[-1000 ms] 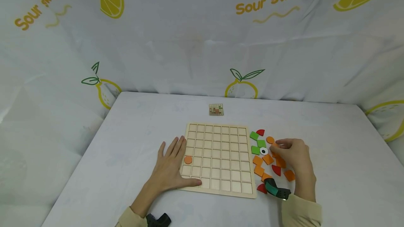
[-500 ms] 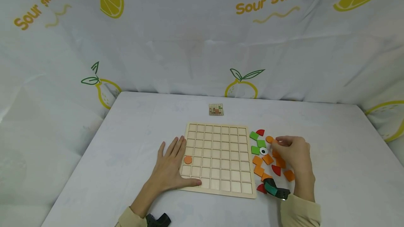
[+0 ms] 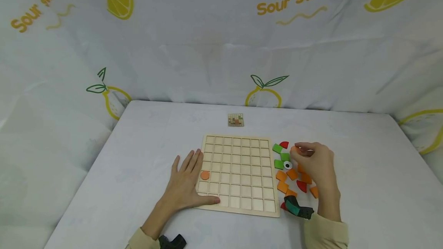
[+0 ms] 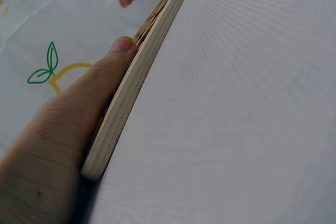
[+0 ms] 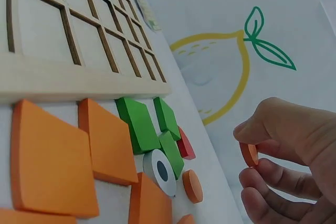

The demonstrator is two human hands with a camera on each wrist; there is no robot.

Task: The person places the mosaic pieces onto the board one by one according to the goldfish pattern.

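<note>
A pale wooden grid board (image 3: 238,172) lies on the white table. One orange disc (image 3: 205,175) sits in a cell near its left side. My left hand (image 3: 185,183) rests spread along the board's left edge, thumb over the front corner. Beyond the board's right side, my right hand (image 3: 316,160) pinches an orange disc (image 5: 249,154) between thumb and fingertips, held above the table. Under and around it lie loose pieces: a second orange disc (image 5: 192,186), a white eye piece (image 3: 287,165), green squares (image 3: 278,164), orange squares (image 3: 282,186) and a red quarter-circle (image 3: 302,186).
A small patterned card (image 3: 235,120) lies behind the board. The table (image 3: 373,172) meets a white curtain (image 3: 207,41) with lemon prints at its back edge. A dark wrist strap (image 3: 298,207) on the right arm partly covers another red piece (image 3: 283,206).
My right hand has risen away from the pile, moving a little back and left with the orange disc. The left hand keeps its place on the board. The head view shifts slightly.
</note>
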